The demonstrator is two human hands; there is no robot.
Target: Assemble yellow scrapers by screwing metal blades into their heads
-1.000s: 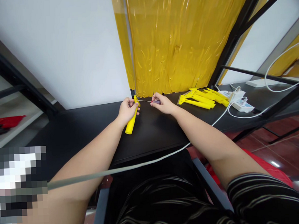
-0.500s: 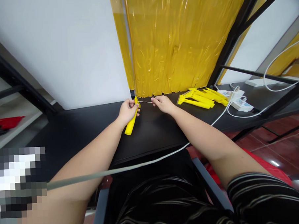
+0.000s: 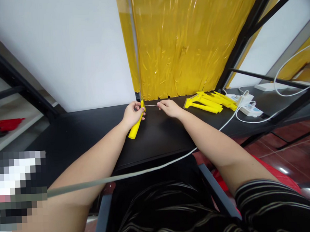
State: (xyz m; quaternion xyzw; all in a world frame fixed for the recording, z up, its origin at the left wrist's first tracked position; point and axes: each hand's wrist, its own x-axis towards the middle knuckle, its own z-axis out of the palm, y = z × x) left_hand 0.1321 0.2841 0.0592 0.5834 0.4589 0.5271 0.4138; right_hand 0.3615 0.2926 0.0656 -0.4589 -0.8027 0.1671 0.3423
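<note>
My left hand point(image 3: 131, 115) is closed around a yellow scraper point(image 3: 135, 130), its wide handle slanting down toward me and its head near the fingertips. The scraper's blade cannot be made out at this angle. My right hand point(image 3: 170, 109) pinches a thin, pale rod like a screwdriver shaft point(image 3: 151, 105). This rod runs level from the right fingertips to the head of the scraper; its handle, if any, is hidden in the hand. Whether the tip touches the scraper is too small to tell. Both hands are just above the black tabletop point(image 3: 156, 136).
Several yellow scrapers point(image 3: 207, 101) lie in a pile to the right. Beyond them sit white power strips point(image 3: 251, 109) with plugs and cords. A white cable point(image 3: 152, 169) crosses in front of me over the forearms. Yellow plastic sheeting point(image 3: 183, 53) hangs behind the table.
Almost nothing differs. The scraper is tilted very slightly more, its handle end shifted a little left; both hands keep their grip and place.
</note>
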